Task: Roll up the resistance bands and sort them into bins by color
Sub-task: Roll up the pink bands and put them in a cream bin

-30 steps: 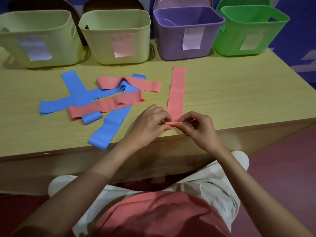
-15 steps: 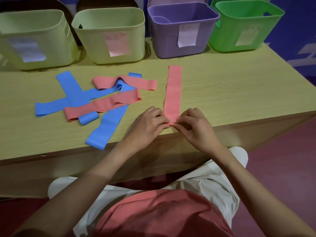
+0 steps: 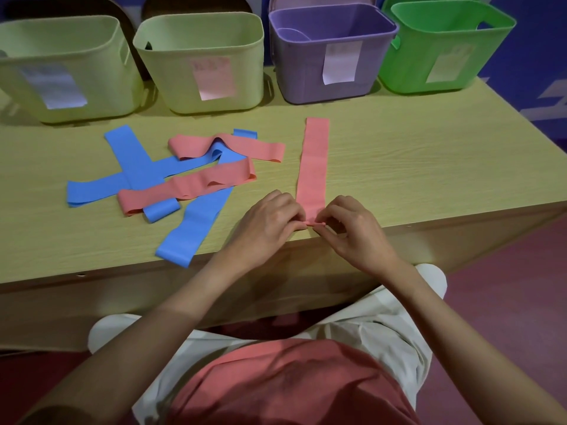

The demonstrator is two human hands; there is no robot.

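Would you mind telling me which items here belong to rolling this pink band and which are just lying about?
In use:
- straight pink band, near end pinched by left hand and right hand
- pink-labelled bin, likely its destination

Lying about for now:
- loose band pile
- purple bin
- green bin
- leftmost bin

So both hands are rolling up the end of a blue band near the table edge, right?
Not quite. The head view shows the left hand and right hand pinching the near end of a pink band, not a blue one. The rest is right: it is near the table edge.
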